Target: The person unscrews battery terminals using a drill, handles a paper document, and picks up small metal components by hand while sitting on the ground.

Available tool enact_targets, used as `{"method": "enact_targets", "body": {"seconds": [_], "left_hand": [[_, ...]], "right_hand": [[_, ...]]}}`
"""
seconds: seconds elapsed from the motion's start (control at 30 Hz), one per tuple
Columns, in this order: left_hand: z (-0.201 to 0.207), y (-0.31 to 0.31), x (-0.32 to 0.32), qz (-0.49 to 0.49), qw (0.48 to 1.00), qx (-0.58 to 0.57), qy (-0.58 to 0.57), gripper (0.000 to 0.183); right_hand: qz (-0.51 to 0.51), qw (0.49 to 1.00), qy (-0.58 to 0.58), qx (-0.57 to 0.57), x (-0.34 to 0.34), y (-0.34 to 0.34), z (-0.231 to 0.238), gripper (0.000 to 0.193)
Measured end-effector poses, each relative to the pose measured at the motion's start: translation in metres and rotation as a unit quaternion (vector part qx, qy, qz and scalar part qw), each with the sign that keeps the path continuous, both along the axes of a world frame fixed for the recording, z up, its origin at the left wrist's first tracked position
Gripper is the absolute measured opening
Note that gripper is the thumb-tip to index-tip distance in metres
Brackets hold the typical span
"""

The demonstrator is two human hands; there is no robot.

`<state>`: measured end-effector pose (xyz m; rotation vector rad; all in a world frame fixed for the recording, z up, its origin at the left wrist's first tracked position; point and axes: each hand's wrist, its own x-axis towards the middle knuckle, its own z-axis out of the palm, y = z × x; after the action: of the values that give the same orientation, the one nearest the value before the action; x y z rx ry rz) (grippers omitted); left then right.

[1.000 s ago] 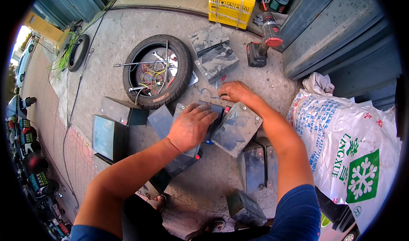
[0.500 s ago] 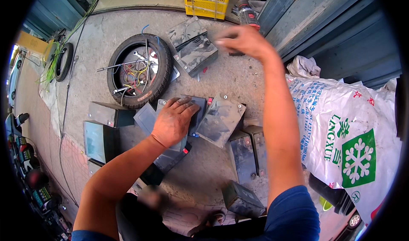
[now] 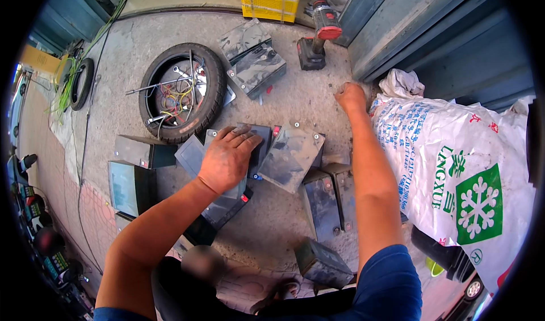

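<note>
My left hand [image 3: 228, 157] lies palm down with fingers stretched over a grey block-shaped battery [image 3: 211, 136], hiding most of its top. Beside it on the right, a dusty battery [image 3: 291, 157] rests at an angle, with bolts at its corners. My right hand [image 3: 351, 98] is curled closed above the concrete between the batteries and the white sack; whatever is in its fingers, if anything, is hidden. A red and black cordless drill [image 3: 325, 23] stands upright on its battery pack, beyond the right hand and apart from it.
A tyre [image 3: 214, 102] holding wires and wrenches lies beyond my left hand. Two dusty batteries [image 3: 258, 68] sit right of it, and several more [image 3: 133, 187] stand around. A printed white sack [image 3: 420, 145] and metal door [image 3: 420, 31] bound the right; a yellow box [image 3: 271, 0] is behind.
My right hand has come back from beside the drill toward me and to the right, and its fingers have curled closed. My left hand stays on the battery.
</note>
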<state>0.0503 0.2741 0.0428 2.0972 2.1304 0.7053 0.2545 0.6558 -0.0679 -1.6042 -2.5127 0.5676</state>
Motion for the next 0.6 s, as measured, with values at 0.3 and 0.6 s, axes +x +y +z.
{"method": "enact_targets", "body": {"seconds": [0.3,0.6], "left_hand": [[0.005,0.002,0.000,-0.005,1.000,0.009,-0.007,0.037],[-0.004,-0.003,-0.003,-0.002,1.000,0.011,-0.006,0.037]], "right_hand": [[0.028,0.992,-0.120,0.006,0.006,-0.015,-0.029,0.028],[-0.004,0.994,-0.106,-0.005,0.003,-0.033,-0.002,0.026]]}}
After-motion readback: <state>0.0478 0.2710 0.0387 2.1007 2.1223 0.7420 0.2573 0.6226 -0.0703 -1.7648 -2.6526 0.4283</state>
